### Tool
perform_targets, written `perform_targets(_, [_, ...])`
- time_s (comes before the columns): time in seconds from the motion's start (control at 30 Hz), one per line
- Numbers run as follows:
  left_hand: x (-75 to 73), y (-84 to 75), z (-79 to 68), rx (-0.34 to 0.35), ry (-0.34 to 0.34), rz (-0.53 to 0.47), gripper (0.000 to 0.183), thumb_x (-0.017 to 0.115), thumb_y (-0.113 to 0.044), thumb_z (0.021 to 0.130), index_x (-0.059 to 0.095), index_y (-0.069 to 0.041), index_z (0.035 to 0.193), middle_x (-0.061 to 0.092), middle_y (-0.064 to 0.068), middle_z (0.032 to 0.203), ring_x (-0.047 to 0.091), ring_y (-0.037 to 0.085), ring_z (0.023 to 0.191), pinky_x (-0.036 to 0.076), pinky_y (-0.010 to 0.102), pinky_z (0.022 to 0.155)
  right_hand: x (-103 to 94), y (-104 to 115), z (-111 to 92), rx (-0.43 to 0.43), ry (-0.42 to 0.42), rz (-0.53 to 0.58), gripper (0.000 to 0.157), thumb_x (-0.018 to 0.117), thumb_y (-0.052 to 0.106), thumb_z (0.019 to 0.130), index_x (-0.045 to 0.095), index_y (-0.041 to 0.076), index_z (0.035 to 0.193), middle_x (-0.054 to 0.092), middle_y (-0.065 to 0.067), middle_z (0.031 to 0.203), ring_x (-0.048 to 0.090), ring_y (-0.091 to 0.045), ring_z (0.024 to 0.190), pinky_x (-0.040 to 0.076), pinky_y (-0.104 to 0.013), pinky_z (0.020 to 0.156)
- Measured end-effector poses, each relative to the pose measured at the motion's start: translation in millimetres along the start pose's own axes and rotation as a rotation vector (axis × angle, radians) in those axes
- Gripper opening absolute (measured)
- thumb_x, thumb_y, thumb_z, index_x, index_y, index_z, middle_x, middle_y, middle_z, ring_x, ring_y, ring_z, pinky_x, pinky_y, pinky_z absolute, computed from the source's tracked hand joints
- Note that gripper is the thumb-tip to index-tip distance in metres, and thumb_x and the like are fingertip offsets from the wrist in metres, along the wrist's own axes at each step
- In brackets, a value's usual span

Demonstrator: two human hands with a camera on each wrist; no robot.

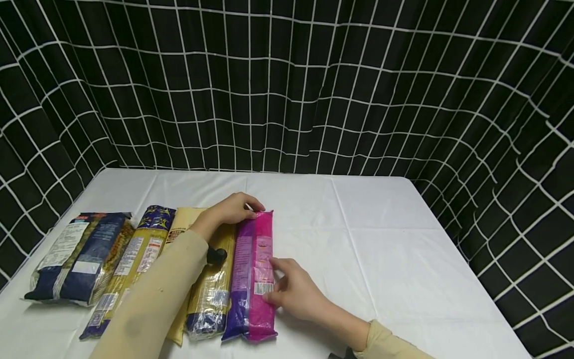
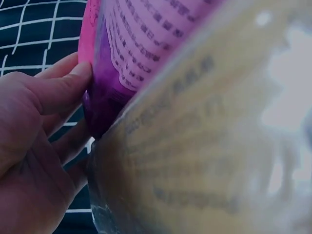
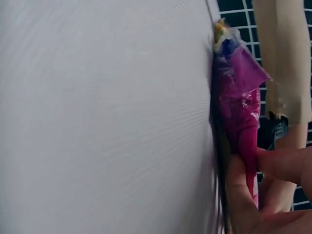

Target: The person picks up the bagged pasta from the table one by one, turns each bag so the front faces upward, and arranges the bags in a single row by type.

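A long pink and purple plastic packet [image 1: 253, 279] with printed panels and a barcode lies at the right end of a row of packets. My left hand [image 1: 235, 208] pinches its far end; in the left wrist view the thumb [image 2: 80, 73] presses on the pink edge. Along the packet's right side, my right hand [image 1: 299, 290] grips the edge between thumb and fingers, seen closely in the right wrist view, where the pink side [image 3: 243, 126] bulges. Left of it, close alongside, lies a clear packet of spaghetti [image 1: 210, 294], partly hidden by the left wrist.
Farther left lie a cream packet [image 1: 184, 219], a blue-topped spaghetti packet [image 1: 141, 247] and a bulky navy bag of pasta [image 1: 82, 257]. White cloth [image 1: 358, 249] covers the table. Black curtains with a white grid [image 1: 278, 89] stand behind and on both sides.
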State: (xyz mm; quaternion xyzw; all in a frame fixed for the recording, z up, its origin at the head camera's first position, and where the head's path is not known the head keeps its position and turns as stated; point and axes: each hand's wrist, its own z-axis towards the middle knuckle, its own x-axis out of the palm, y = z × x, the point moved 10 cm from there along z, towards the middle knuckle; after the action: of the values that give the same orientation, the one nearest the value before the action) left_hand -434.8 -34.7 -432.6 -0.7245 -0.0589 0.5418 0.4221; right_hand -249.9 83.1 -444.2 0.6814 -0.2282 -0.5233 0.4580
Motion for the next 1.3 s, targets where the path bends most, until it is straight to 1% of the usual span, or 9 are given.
perform_targets(0.23, [-1.0, -3.0, 1.6, -0.005, -0.045, -0.058, 0.028, 0.066, -0.001, 0.099, 0.075, -0.004, 0.124, 0.073, 0.013, 0.123, 0.063, 0.02, 0.098, 0.054, 0.028, 0.084, -6.8, 1, -1, -0.001, -0.027, 0.075, 0.084, 0.082, -0.005, 0.08, 0.042, -0.008, 0.153, 0.05, -0.022, 0.147, 0.066, -0.018, 0.091, 0.058, -0.024, 0.07])
perform_targets(0.43, [-3.9, -11.3, 4.6, 0.032, -0.103, -0.165, 0.029, 0.063, -0.003, 0.101, 0.071, -0.003, 0.129, 0.071, 0.015, 0.124, 0.068, 0.024, 0.103, 0.057, 0.03, 0.086, -24.0, 16, -2, -0.044, -0.052, 0.067, 0.077, 0.071, -0.012, 0.08, 0.046, -0.006, 0.152, 0.05, -0.018, 0.15, 0.064, -0.023, 0.1, 0.059, -0.023, 0.075])
perform_targets(0.5, [-5.9, -15.7, 3.9, 0.046, -0.125, -0.194, 0.029, 0.062, -0.007, 0.103, 0.07, -0.002, 0.13, 0.071, 0.016, 0.126, 0.069, 0.025, 0.103, 0.057, 0.032, 0.088, -28.4, 22, -1, -0.063, -0.062, 0.049, 0.076, 0.068, -0.013, 0.078, 0.048, -0.005, 0.152, 0.051, -0.016, 0.15, 0.063, -0.023, 0.1, 0.059, -0.023, 0.075])
perform_targets(0.6, [-6.8, -17.0, 3.3, 0.028, -0.151, -0.238, 0.031, 0.061, -0.017, 0.105, 0.07, -0.002, 0.131, 0.07, 0.016, 0.126, 0.067, 0.022, 0.102, 0.057, 0.032, 0.088, -29.9, 29, 2, -0.087, -0.064, 0.015, 0.075, 0.065, -0.012, 0.078, 0.049, -0.004, 0.151, 0.053, -0.013, 0.148, 0.062, -0.022, 0.1, 0.06, -0.023, 0.075])
perform_targets(0.8, [-5.1, -16.6, 4.0, -0.027, -0.154, -0.206, 0.047, 0.066, -0.041, 0.1, 0.069, -0.009, 0.134, 0.069, 0.014, 0.129, 0.06, 0.03, 0.122, 0.052, 0.045, 0.101, -22.2, 40, 6, -0.145, -0.048, -0.036, 0.074, 0.064, -0.01, 0.078, 0.05, -0.006, 0.15, 0.055, -0.013, 0.142, 0.061, -0.02, 0.096, 0.059, -0.026, 0.074])
perform_targets(0.87, [-3.7, -16.5, 3.3, -0.036, -0.148, -0.202, 0.051, 0.069, -0.043, 0.097, 0.068, -0.008, 0.134, 0.069, 0.015, 0.128, 0.061, 0.03, 0.121, 0.053, 0.045, 0.1, -19.2, 41, 8, -0.155, -0.042, -0.036, 0.073, 0.065, -0.01, 0.078, 0.049, -0.006, 0.15, 0.055, -0.013, 0.142, 0.061, -0.019, 0.095, 0.059, -0.027, 0.074])
perform_targets(0.97, [-0.2, -14.3, -0.4, -0.047, -0.14, -0.22, 0.05, 0.073, -0.038, 0.094, 0.067, -0.005, 0.131, 0.068, 0.017, 0.128, 0.062, 0.031, 0.118, 0.055, 0.041, 0.096, -13.4, 40, 8, -0.16, -0.01, -0.034, 0.072, 0.066, -0.006, 0.081, 0.049, -0.005, 0.151, 0.053, -0.013, 0.145, 0.061, -0.017, 0.095, 0.059, -0.026, 0.076])
perform_targets(1.13, [0.5, -8.9, -4.9, -0.026, -0.141, -0.291, 0.042, 0.072, -0.025, 0.094, 0.067, -0.002, 0.129, 0.065, 0.019, 0.13, 0.064, 0.031, 0.114, 0.058, 0.034, 0.086, -14.3, 29, 5, -0.143, 0.008, 0.007, 0.063, 0.068, 0.008, 0.094, 0.049, 0.001, 0.153, 0.051, -0.012, 0.148, 0.064, -0.019, 0.099, 0.06, -0.027, 0.078])
perform_targets(1.3, [-4.3, -3.6, -9.3, -0.006, -0.127, -0.322, 0.042, 0.069, -0.025, 0.096, 0.066, -0.004, 0.133, 0.063, 0.02, 0.134, 0.063, 0.035, 0.119, 0.058, 0.04, 0.092, -21.0, 14, 2, -0.057, -0.027, 0.096, 0.061, 0.066, 0.016, 0.1, 0.045, 0.002, 0.156, 0.049, -0.015, 0.151, 0.064, -0.026, 0.108, 0.061, -0.031, 0.079])
